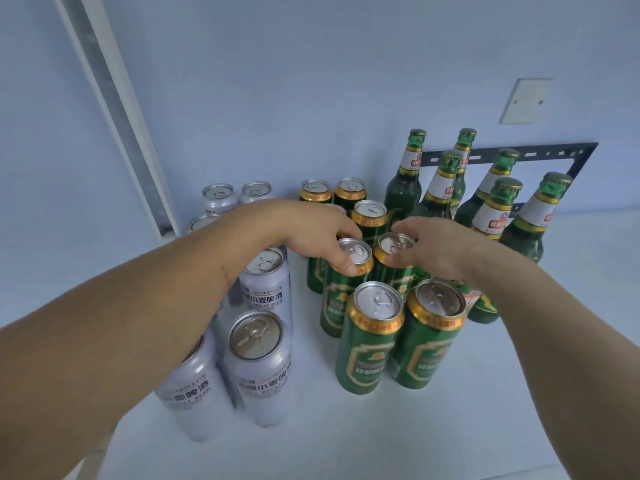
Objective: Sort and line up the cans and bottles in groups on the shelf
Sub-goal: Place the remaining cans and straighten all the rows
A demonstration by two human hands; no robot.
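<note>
Head view: gripping two green cans by their rims on the white shelf [450,427] — left hand [311,233] clasping the left can [349,268], right hand [440,251] pinching the right can [394,258]. Sitting mid-column, between white cans [263,289] and bottles [433,188]. Best nudging both level — keeping them upright, squaring rows without bumping neighbours.

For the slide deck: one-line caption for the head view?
Left hand and right hand each grip a green can top among sorted drinks.
</note>
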